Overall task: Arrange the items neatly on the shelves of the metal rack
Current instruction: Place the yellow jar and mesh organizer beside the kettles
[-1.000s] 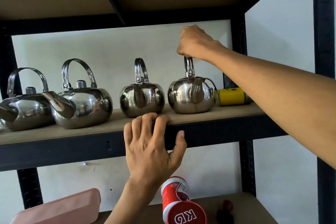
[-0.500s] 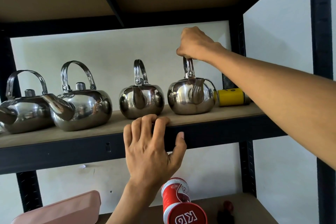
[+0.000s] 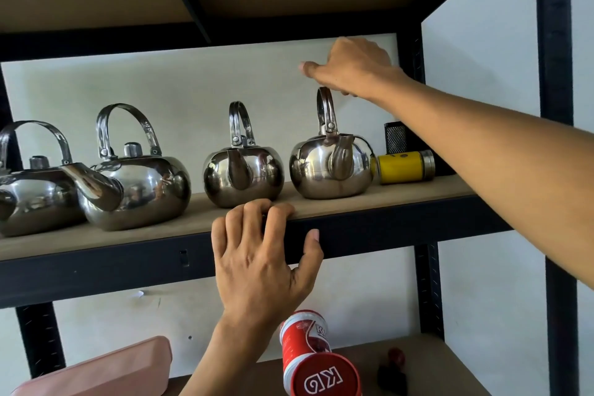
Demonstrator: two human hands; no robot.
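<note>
Several shiny steel kettles stand in a row on the upper shelf of the black metal rack. The rightmost kettle has its handle upright, spout facing me. My right hand hovers just above that handle with fingers spread, not gripping it. Left of it stand a second small kettle, a larger kettle and another kettle at the left edge. My left hand rests on the shelf's front edge, fingers curled over the board.
A yellow canister lies on its side right of the kettles, before a black mesh holder. On the lower shelf lie a red tube, a pink lid and a small dark object. Rack posts frame the right side.
My right hand has let go of the rightmost kettle's handle, opened and lifted slightly up and to the right. The left hand stayed on the shelf edge.
</note>
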